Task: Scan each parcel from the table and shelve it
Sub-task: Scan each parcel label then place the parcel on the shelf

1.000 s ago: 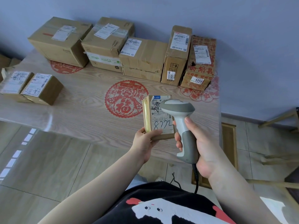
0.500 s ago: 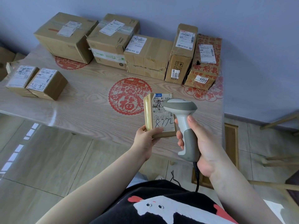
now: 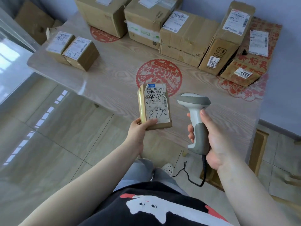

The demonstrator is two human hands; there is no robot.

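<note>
Above the near edge of the counter [image 3: 114,82]: one small parcel [image 3: 154,106], label up, marked 8772. Our left hand [image 3: 138,128] grips its lower corner, thumb across the label. Just beside it, apart: one corded scanner [image 3: 195,118], our right hand [image 3: 210,137] wrapped round the handle, its head not over the label. Step, we judge: scan. Next move calls for aiming the scanner at the barcode, then shelving. Further out: two small boxes [image 3: 73,49] far left; a row of larger boxes [image 3: 187,36] along the wall.
</note>
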